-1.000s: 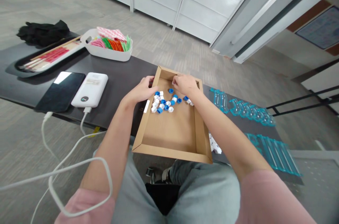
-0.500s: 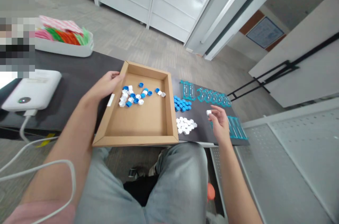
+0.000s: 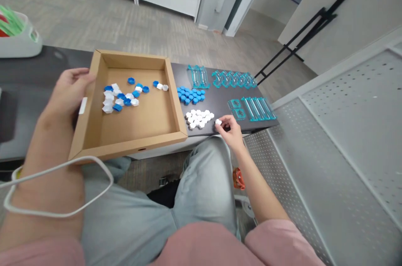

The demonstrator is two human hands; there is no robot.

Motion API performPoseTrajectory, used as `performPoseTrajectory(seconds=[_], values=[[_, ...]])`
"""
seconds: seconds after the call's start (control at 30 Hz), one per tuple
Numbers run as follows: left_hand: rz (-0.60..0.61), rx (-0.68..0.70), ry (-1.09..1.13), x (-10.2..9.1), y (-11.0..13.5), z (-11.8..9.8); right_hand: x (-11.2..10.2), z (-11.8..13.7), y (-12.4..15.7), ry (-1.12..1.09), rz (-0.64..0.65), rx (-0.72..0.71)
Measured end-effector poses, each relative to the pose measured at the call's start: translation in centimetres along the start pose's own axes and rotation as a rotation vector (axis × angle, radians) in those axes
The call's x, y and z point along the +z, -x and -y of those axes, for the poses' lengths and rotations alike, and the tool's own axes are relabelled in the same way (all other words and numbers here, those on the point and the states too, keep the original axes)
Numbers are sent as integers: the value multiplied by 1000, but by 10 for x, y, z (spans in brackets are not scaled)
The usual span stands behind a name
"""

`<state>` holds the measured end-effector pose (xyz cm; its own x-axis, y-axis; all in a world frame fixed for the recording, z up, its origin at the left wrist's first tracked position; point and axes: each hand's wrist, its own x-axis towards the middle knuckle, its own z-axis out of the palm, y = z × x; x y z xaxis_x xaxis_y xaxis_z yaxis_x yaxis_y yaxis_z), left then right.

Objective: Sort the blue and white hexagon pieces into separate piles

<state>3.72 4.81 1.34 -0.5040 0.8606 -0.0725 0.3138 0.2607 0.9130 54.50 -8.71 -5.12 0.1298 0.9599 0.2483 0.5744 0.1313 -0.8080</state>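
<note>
My left hand grips the left wall of a shallow cardboard tray on the dark table. Several blue and white hexagonal pieces lie mixed at the tray's far end. My right hand pinches a white hexagonal piece low over the table, just right of a cluster of white pieces. A cluster of blue pieces lies beyond the white one, right of the tray.
Clear teal plastic parts lie in rows along the table's far right, with more teal parts near the right edge. A white basket of coloured packets stands far left. A white cable loops over my left arm. Perforated grey flooring is on the right.
My right hand left the tray with a white piece, swung out to the right, then came back down beside the white cluster. My view turned right. The left hand stayed on the tray.
</note>
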Motion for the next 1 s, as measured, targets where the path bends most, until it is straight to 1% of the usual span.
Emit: performPoseTrajectory(seconds=[0.1,0.17,0.3,0.4,0.5,0.7,0.87,1.0], values=[[96,-30,45,-7,-1,2,3,1,1,125,48,3],[153,-23,18,-11,-3,2,6,2,1,173,58,9],[162,-40,-36,-14,1,-5,9,2,3,252,21,-23],[140,-29,-72,-14,9,-12,7,0,4,311,8,-62],[106,-26,-122,-16,14,-16,4,-2,3,319,26,-72],[43,-33,-188,-20,11,-12,4,-5,4,303,42,-83],[74,-45,-186,-20,12,-14,4,-4,6,314,60,-74],[55,-92,-149,-17,17,-19,5,-6,6,287,25,-125]])
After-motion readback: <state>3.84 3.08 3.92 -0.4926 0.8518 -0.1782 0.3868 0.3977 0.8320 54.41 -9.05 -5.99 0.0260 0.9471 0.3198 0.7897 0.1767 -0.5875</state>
